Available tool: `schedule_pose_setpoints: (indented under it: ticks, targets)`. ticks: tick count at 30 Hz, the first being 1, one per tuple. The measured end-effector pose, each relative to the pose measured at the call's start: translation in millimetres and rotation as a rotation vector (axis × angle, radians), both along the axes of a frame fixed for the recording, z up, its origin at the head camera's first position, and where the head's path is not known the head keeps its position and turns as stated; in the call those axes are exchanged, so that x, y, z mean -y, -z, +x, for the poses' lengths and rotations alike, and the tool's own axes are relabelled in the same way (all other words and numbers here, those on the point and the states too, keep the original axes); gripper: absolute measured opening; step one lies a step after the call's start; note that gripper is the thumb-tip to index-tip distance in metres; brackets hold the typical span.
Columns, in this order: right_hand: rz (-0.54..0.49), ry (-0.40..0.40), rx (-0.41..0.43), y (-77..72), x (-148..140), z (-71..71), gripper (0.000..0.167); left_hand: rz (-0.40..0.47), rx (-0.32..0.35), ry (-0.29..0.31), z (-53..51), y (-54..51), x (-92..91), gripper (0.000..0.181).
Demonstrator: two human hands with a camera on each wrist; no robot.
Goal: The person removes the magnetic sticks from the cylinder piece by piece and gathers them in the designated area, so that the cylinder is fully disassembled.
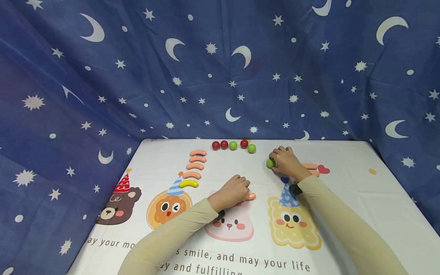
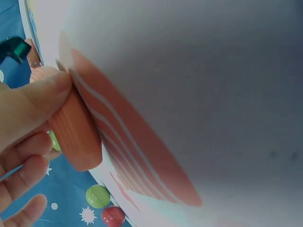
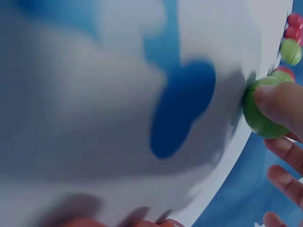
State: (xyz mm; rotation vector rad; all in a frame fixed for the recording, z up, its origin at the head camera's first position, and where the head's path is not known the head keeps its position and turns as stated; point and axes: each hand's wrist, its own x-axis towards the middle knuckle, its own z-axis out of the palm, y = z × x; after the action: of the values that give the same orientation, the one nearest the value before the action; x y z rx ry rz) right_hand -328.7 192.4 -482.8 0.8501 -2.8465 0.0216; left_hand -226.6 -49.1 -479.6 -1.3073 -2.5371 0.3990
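Observation:
My left hand [image 1: 231, 194] pinches a toy sausage [image 2: 78, 132] between thumb and fingers, low against the white tablecloth. One end of that sausage shows to the right of the fingers in the head view. Farther right and back, my right hand [image 1: 286, 162] grips a small green ball [image 1: 270, 163] at the cloth. The right wrist view shows the thumb pressed on this green ball [image 3: 262, 111], the other fingers spread below. Two more sausages [image 1: 310, 167] lie just right of the right hand, partly hidden by the wrist.
Along the back edge runs a row of red balls [image 1: 224, 144] and green balls [image 1: 251, 148]. To the left, several sausages [image 1: 194, 166] form a column, with a yellow banana [image 1: 188, 183] at its near end. A blue starry curtain [image 1: 220, 76] rises behind the printed tablecloth [image 1: 350, 217].

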Motion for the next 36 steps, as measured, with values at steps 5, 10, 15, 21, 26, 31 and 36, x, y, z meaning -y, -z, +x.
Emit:
schedule_pose_setpoints:
  ticks: [5,10,15,21,26,31,36]
  targets:
    - [-0.001,0.054,0.038,-1.7,4,-25.1,0.042,0.015,0.011,-0.007,1.2,-0.6,1.5,0.009]
    - [-0.022,0.085,0.031,-1.0,11,-44.4,0.042,0.031,0.031,-0.02,2.1,-1.3,2.0,0.012]
    - [-0.045,0.091,-0.021,2.8,17,-57.5,0.043,0.047,0.042,-0.025,3.4,-2.8,1.8,0.012]
    - [-0.035,0.049,-0.089,6.1,25,-66.9,0.04,0.042,0.04,-0.029,3.7,-2.5,2.6,0.008]
    - [0.001,0.055,-0.104,5.3,24,-68.2,0.044,0.032,0.033,-0.024,3.8,-2.2,1.2,0.008]
    - [0.025,0.078,-0.087,4.0,22,-68.6,0.05,0.023,0.027,-0.031,3.3,-1.0,1.6,0.009]
    - [0.057,0.129,-0.04,3.8,18,-69.2,0.055,0.025,0.026,-0.037,2.6,-0.5,2.5,0.01]
